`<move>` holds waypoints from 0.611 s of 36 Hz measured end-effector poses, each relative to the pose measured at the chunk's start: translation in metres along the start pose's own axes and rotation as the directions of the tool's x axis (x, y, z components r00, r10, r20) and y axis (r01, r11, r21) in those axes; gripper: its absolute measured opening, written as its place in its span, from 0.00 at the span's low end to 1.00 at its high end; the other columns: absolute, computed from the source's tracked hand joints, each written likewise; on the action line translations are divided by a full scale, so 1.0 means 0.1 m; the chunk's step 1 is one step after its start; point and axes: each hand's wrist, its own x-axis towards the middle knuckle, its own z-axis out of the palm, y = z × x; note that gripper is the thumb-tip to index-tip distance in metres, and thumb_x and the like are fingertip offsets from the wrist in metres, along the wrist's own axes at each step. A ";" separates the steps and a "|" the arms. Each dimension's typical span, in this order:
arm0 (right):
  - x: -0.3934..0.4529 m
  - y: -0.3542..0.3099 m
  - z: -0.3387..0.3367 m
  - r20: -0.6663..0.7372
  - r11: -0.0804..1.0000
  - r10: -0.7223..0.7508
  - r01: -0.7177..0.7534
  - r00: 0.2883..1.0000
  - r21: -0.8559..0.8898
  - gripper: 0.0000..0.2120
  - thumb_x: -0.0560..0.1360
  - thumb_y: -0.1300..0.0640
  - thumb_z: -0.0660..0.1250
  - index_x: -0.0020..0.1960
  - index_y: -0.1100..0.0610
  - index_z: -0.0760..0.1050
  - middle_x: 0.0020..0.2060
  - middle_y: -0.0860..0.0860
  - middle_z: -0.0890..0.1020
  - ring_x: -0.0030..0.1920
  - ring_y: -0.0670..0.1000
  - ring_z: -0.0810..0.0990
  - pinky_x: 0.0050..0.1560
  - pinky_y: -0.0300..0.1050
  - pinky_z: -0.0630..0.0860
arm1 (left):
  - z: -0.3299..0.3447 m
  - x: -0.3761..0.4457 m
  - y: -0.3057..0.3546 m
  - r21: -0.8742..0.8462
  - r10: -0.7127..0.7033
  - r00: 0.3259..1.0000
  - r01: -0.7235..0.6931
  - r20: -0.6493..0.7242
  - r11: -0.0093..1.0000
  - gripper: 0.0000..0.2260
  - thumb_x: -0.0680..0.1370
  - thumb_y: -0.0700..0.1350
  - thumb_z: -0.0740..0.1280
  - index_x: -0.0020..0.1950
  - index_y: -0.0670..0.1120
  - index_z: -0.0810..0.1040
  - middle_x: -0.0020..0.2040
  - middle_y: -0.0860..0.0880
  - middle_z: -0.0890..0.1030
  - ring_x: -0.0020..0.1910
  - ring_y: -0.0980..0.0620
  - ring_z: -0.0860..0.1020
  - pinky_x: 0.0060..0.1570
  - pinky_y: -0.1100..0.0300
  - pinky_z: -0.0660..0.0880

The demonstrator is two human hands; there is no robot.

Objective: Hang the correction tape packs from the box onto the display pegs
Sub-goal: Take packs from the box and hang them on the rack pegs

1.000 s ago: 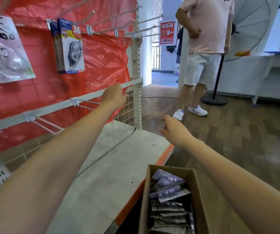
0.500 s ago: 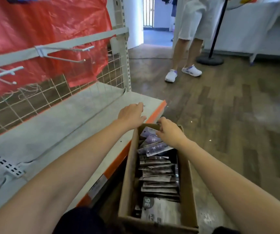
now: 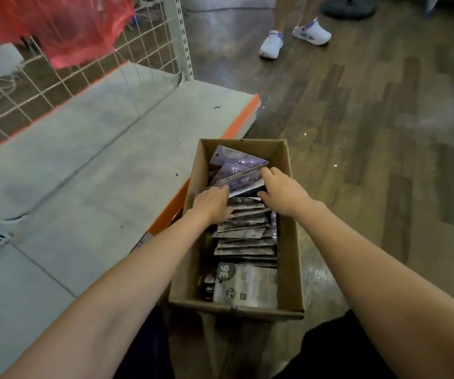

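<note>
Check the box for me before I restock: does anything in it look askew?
Yes. The purple packs at the far end of the box lean crookedly, unlike the neat row behind them. Both hands are on them.

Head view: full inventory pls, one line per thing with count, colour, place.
box: one, brown cardboard, on the floor by the shelf's orange edge
packs: many, count unclear, purple and grey, standing in a row inside the box
shelf: one, pale grey with orange front edge, left
grid: one, white wire, behind the shelf
sheet: one, red plastic, hanging over the grid, top left
floor: dark wood pattern, right
shoes: two, white, on a bystander at the top
stand base: one, dark, top edge
left hand: on the packs at the far end of the box
right hand: fingers curled over the same packs
</note>
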 end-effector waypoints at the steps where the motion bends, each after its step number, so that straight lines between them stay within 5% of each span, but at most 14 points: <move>1: 0.01 0.01 0.03 0.016 1.000 -0.007 0.007 1.000 -0.005 0.19 0.80 0.58 0.61 0.69 0.60 0.63 0.65 0.58 0.70 0.63 0.61 0.72 0.57 0.53 0.71 | 0.08 0.04 0.02 -0.022 -0.012 1.000 0.012 -0.002 1.000 0.17 0.77 0.50 0.65 0.63 0.43 0.70 0.61 0.42 0.77 0.60 0.42 0.76 0.55 0.50 0.74; 9: 0.18 0.13 0.04 -0.014 1.000 0.018 -0.017 1.000 0.026 0.20 0.79 0.58 0.60 0.70 0.59 0.63 0.65 0.57 0.70 0.62 0.59 0.73 0.55 0.52 0.72 | 0.24 0.39 0.11 -0.067 -0.163 0.927 0.149 -0.337 0.987 0.16 0.77 0.43 0.66 0.63 0.42 0.69 0.62 0.41 0.71 0.61 0.43 0.70 0.57 0.52 0.71; 16: 0.24 0.24 0.02 -0.013 0.997 0.052 -0.051 0.999 0.053 0.19 0.80 0.59 0.59 0.69 0.59 0.64 0.63 0.57 0.71 0.61 0.60 0.74 0.55 0.54 0.72 | 0.30 0.68 -0.01 -0.078 -0.236 0.968 0.230 -0.085 0.970 0.21 0.78 0.41 0.65 0.69 0.39 0.64 0.64 0.37 0.72 0.62 0.37 0.74 0.58 0.46 0.71; 22: 0.26 0.27 0.03 -0.051 0.998 0.046 -0.044 0.998 0.044 0.18 0.79 0.61 0.58 0.69 0.59 0.66 0.63 0.56 0.71 0.63 0.58 0.70 0.58 0.51 0.70 | 0.15 0.63 -0.05 -0.057 -0.059 0.934 0.042 -0.353 0.998 0.05 0.77 0.42 0.65 0.50 0.43 0.78 0.51 0.44 0.81 0.50 0.41 0.79 0.47 0.50 0.74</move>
